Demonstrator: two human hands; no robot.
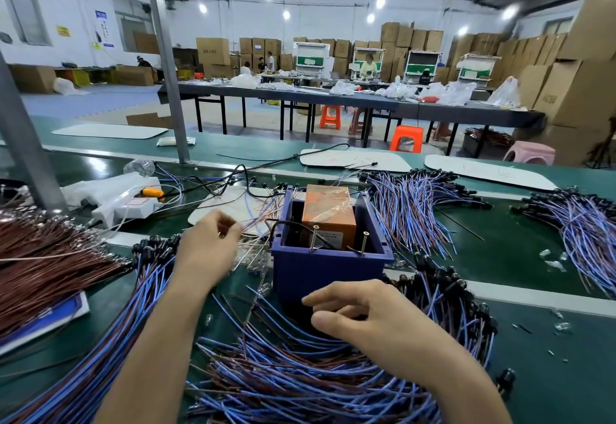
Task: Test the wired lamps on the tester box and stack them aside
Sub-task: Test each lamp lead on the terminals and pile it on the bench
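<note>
Tester box (328,265) between wired-lamp piles (413,210), hands (208,243) before.

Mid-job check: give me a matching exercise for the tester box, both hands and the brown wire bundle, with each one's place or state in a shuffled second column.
Column one:
1. tester box
2. left hand
3. right hand
4. brown wire bundle

Column two:
A. lies far to the left of the box
B. has an orange block inside
C. hovers over the wire pile in front of the box
D. pinches thin wires just left of the box

Pairs: 1-B, 2-D, 3-C, 4-A.
</note>
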